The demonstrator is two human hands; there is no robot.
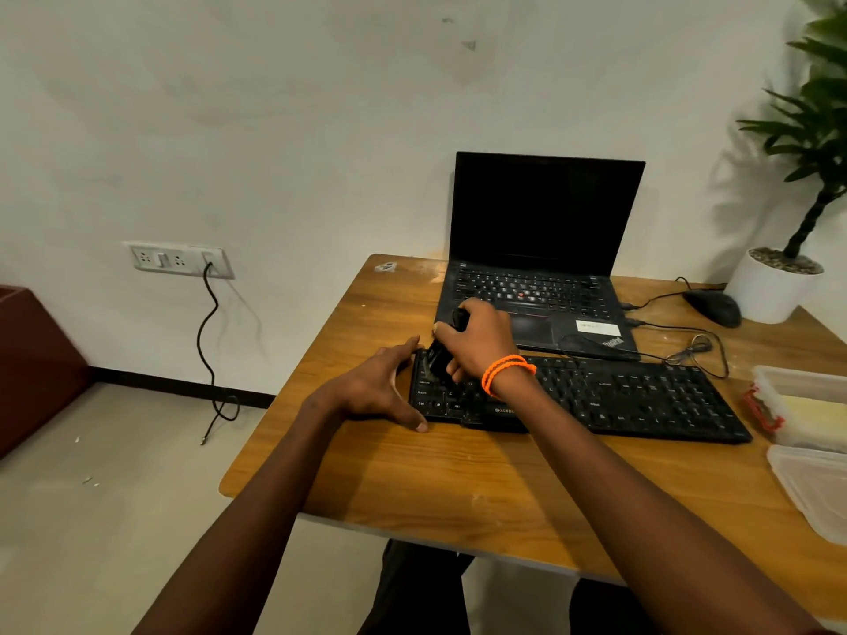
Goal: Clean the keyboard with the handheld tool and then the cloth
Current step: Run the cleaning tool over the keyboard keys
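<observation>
The right hand [476, 341] held a black brush [439, 355] on the keyboard [632, 396] (left end); the left hand [380, 387], its grip spread apart, steadied that end on the desk [412, 474].

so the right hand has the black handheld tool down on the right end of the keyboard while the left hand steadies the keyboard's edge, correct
Not quite. In the head view the right hand presses the black handheld tool onto the left end of the keyboard, not the right end. The left hand does steady the keyboard's edge.
</observation>
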